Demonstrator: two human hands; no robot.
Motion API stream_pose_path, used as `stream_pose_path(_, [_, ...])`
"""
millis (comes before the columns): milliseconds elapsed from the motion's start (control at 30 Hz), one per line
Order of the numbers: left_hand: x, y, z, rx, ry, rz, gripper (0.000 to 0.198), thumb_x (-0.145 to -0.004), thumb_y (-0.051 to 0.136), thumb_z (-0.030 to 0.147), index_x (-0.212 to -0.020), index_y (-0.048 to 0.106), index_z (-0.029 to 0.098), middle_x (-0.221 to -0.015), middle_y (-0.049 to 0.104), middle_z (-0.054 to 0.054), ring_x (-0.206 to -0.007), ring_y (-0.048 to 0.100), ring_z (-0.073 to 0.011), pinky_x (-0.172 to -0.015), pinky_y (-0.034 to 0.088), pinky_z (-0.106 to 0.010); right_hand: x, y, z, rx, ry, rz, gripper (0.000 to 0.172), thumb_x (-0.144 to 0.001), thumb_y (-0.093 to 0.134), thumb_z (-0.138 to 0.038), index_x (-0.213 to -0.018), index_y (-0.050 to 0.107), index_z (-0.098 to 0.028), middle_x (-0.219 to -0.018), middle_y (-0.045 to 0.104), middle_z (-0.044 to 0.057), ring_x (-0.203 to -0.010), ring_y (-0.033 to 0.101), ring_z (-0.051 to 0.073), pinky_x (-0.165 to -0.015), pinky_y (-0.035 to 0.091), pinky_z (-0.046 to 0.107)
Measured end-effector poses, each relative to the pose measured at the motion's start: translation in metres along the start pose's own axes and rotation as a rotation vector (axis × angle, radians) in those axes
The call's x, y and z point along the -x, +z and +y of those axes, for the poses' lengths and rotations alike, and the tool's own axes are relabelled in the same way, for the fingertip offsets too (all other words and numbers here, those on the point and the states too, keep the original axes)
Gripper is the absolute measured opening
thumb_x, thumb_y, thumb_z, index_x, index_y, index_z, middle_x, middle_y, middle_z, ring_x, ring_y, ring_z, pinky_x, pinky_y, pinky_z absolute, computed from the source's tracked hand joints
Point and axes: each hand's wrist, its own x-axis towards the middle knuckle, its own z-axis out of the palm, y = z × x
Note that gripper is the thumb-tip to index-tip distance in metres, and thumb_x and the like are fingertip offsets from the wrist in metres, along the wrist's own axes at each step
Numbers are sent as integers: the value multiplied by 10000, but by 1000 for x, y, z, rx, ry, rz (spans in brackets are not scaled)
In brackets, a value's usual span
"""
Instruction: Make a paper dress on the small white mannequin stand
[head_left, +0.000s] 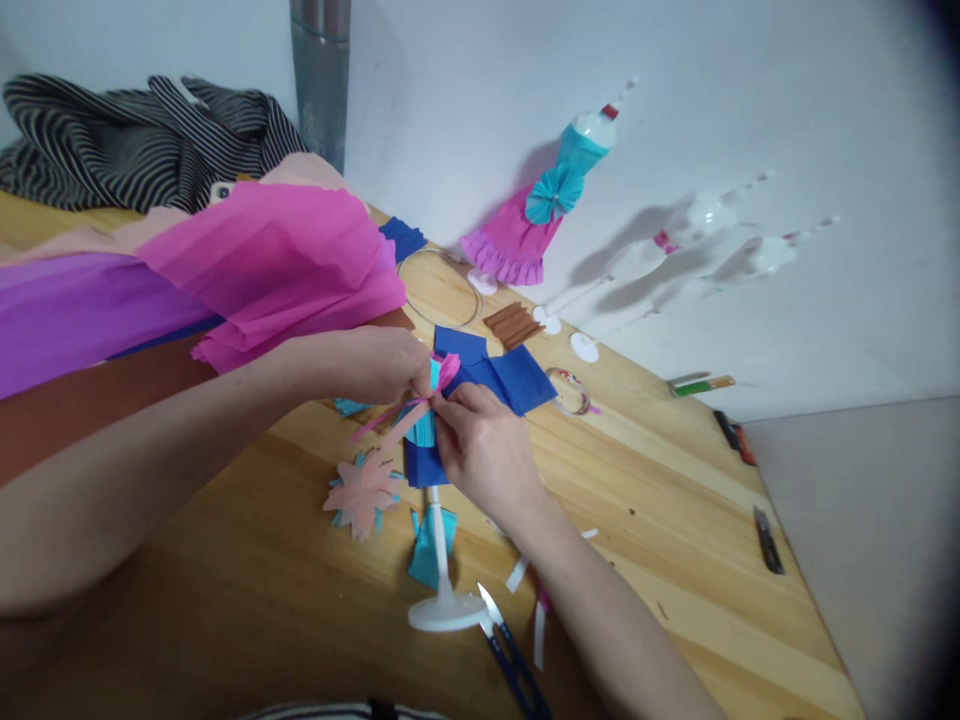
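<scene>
My left hand (397, 362) pinches a small gathered piece of teal and pink crepe paper (448, 370) at the middle of the table. From the other side, my right hand (486, 440) is closed, its fingertips pressed to the same piece. Thin pink paper strips (397, 428) hang out between the fingers. Teal and dark blue paper (425, 465) shows just below, around the top of a white stand (444, 560) with a round base. My fingers hide how the pieces are joined. A peach paper flower with teal tips (364, 495) lies to the left.
Scissors (510, 655) lie beside the stand's base. Pink crepe paper (292, 260) and purple sheets (90, 310) cover the left. Dark blue squares (517, 378), folded brown paper (514, 325) and a tape roll (570, 392) lie behind. A dressed bottle figure (555, 195) stands against the wall; a cutter (768, 540) lies right.
</scene>
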Motion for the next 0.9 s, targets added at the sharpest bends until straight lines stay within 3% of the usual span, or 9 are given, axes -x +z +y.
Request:
stream_pose_path(200, [2,2,-2,-19,-39,-3,442,-679,422,-26,-886,764,164,-583,598,-18,-470,298,-93,-490,194,-254,0,-2,-2,9,6,-28,230,-898,477,-165,-982,689,-133,-854,621,107,-794,555,230,-684,440,324])
stream_pose_path(433, [3,1,7,-166,-92,19,365,-778,401,-21,-850,740,94,-741,669,-97,-522,356,-119,-513,204,-281,1,-2,-7,306,-136,-15,215,-904,473,-124,-946,683,-99,-793,625,115,-753,519,242,-603,346,354])
stream_pose_path(533, [2,0,9,-177,-111,-17,343,-761,439,-26,-825,740,124,-710,669,-73,-507,383,-121,-499,210,-274,4,0,-8,347,-167,-4,224,-902,479,-120,-998,679,-89,-805,631,122,-764,519,243,-609,345,351])
stream_pose_path(700, [1,3,7,-153,-80,56,335,-769,448,-7,-809,739,155,-664,685,-47,-509,460,-133,-475,191,-270,16,5,-1,189,-111,71,348,-922,444,-129,-1219,602,-39,-906,666,152,-807,556,245,-696,439,362])
stream_pose_path(900, [-5,8,2,-177,-75,20,292,-742,498,7,-794,737,166,-687,705,-35,-511,502,-117,-459,199,-257,26,7,7,-68,-45,138,351,-940,409,-161,-1206,615,-62,-921,675,145,-847,605,238,-743,512,367])
